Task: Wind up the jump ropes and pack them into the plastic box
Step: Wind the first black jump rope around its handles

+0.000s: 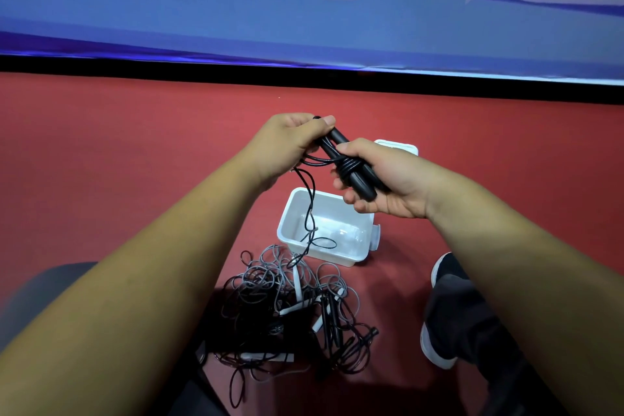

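While my right hand (388, 179) grips the lower end of the two black handles (339, 139), fingers curled beneath and thumb laid over the top, my left hand (287, 145) pinches their upper end, thumb pressed on the tip. The handles lie side by side, slanting from upper left to lower right between both hands.

Several turns of black cord (349, 166) are wrapped tight round the pair at mid-length, just beside my right thumb. The loose remainder leaves from under my left palm, drops down, and ends in a loop lying inside the plastic box (287, 213).

The box sits open on the red floor (135, 162), below my hands. A white lid (401, 147) lies beyond it, mostly hidden behind my right hand.

Nearer to me, just beside the box's near edge, is a pile of jump ropes (290, 307): black and grey cords tangled together, white and black handles poking out. I cannot tell how many ropes.

A dark shoe (439, 348) with a pale sole sits right of the pile, with a trouser leg over it. A blue banner (304, 27) with large pale characters runs along the far side, with a black strip at its base.
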Motion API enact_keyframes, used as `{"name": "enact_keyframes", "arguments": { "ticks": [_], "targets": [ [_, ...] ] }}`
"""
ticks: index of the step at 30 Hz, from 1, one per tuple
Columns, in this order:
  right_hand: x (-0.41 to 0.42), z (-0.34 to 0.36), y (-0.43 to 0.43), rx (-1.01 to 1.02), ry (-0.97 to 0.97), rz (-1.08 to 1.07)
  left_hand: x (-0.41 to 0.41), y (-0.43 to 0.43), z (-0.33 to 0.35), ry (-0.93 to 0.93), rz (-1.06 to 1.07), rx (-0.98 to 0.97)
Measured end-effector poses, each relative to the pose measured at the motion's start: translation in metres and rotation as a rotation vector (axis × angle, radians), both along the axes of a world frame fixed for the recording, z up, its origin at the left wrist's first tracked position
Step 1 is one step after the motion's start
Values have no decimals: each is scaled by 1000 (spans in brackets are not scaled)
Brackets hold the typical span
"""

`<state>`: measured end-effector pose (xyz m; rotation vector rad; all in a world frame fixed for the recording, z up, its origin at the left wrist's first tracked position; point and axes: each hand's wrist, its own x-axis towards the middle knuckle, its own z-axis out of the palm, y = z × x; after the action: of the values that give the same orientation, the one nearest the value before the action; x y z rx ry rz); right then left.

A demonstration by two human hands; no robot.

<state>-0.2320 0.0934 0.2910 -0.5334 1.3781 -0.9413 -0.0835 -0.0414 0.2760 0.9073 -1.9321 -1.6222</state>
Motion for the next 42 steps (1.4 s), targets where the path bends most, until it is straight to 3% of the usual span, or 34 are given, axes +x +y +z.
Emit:
{"name": "enact_keyframes", "arguments": {
  "ticks": [9, 14, 18, 27, 31, 36, 42],
  "targets": [
    [9, -10, 7, -92, -18, -117, -2, 4, 1, -29, -28, -63],
    [2, -5, 15, -2, -39, -54, 2, 2, 2, -42, -132, -71],
    [8, 0, 13, -6, -100, -124, 3, 4, 4, -3, -159, -55],
    [15, -2, 6, -40, -4, -141, 3, 5, 16, -27, -126, -45],
    [23, -6, 5, -51, -14, -138, 4, 7, 18, -64, -177, -102],
    [28, -4, 9, -57, -165, -75, 8, 3, 15, -110, -173, -228],
    [25, -4, 15, -55, -49, -97, 5, 6, 13, -117, -130, -282]
  ]
}}
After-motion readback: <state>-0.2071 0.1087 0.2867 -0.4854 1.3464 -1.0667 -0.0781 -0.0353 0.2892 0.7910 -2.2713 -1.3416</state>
